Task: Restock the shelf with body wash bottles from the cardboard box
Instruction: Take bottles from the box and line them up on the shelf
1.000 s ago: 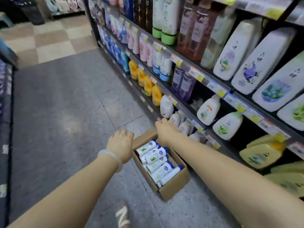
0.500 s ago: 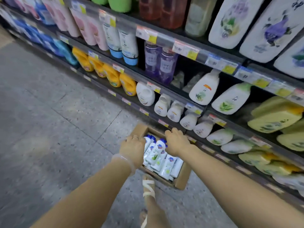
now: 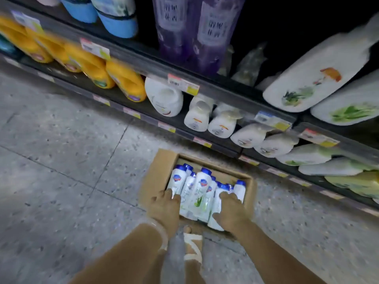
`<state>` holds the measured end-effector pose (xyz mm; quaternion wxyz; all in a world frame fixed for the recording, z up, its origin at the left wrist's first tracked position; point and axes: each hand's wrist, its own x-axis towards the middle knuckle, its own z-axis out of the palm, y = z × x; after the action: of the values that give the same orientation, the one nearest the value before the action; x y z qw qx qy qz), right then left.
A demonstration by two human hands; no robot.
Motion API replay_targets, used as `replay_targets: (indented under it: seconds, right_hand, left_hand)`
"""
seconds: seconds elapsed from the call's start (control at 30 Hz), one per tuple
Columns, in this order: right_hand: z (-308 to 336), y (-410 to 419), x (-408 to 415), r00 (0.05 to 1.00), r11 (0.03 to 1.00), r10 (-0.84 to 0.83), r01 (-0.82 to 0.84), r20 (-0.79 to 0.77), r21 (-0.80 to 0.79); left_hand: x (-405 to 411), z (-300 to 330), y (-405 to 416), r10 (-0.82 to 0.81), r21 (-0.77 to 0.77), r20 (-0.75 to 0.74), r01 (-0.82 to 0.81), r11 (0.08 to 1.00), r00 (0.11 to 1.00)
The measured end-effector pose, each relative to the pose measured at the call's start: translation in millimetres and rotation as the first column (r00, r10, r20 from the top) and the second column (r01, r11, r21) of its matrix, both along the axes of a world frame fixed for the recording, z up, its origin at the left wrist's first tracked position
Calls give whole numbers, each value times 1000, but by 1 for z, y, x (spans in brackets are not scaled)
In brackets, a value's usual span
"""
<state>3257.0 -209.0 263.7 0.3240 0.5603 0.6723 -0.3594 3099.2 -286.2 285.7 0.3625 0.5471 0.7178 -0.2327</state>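
Observation:
An open cardboard box point(image 3: 159, 171) sits on the floor in front of the bottom shelf point(image 3: 222, 147). Inside it lie several white body wash bottles point(image 3: 202, 189) with blue caps. My left hand point(image 3: 165, 208) reaches into the box's left side, its fingers lying on the leftmost bottle point(image 3: 178, 180). My right hand point(image 3: 230, 211) reaches into the right side, fingers spread over the bottles there and thumb pointing left. Neither hand has lifted a bottle.
The bottom shelf holds white bottles point(image 3: 196, 117), with yellow bottles point(image 3: 125, 80) to the left and larger white and green ones point(image 3: 328, 169) to the right. Purple bottles point(image 3: 209, 33) stand one shelf up. My sandalled foot point(image 3: 192, 247) is just behind the box on the grey floor.
The view has dropped closer to the box. Both hands moved from the box's far rim down onto the bottles inside.

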Motion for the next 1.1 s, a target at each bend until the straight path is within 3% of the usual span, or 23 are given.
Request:
replay_targets:
  seconds: [0.1,0.23,0.4,0.5,0.6,0.73,0.83,0.97,1.1]
  right_hand:
    - [-62,-8,-14,993,994,-105,103,-51,-40]
    - [-150,-18,-23,920,927,-373,363,-118,-97]
    - [-249,-29,-23,663,668,-744,738,-77,-100]
    - [-292,-35,-24,570,576,-817,814,-90,-72]
    - [-318,-37,-31,616,617,-779,786,-115,26]
    - [-331,-34,-33,626,621,-776,780,-79,75]
    - [-331,-33,-20,640,630,-768,765,-41,133]
    - [-329,-33,-5,725,719,-689,682,1,134]
    - [-321,-24,-1,727,726,-686,685,-2,61]
  left_hand:
    - [-7,-63,5,29,-26,34,-28,999,999]
    - [-13,-159,3,177,-75,32,-175,982,984]
    - [-2,-266,-6,353,-176,52,-339,924,934]
    - [7,-310,-6,519,-93,55,-513,853,853]
    - [19,-337,1,598,70,-29,-596,800,801]
    - [30,-358,14,666,29,-143,-670,742,732]
    - [35,-366,15,742,-8,-101,-746,665,663]
    - [32,-373,8,884,-49,22,-883,468,467]
    - [24,-363,7,922,-102,88,-918,384,376]
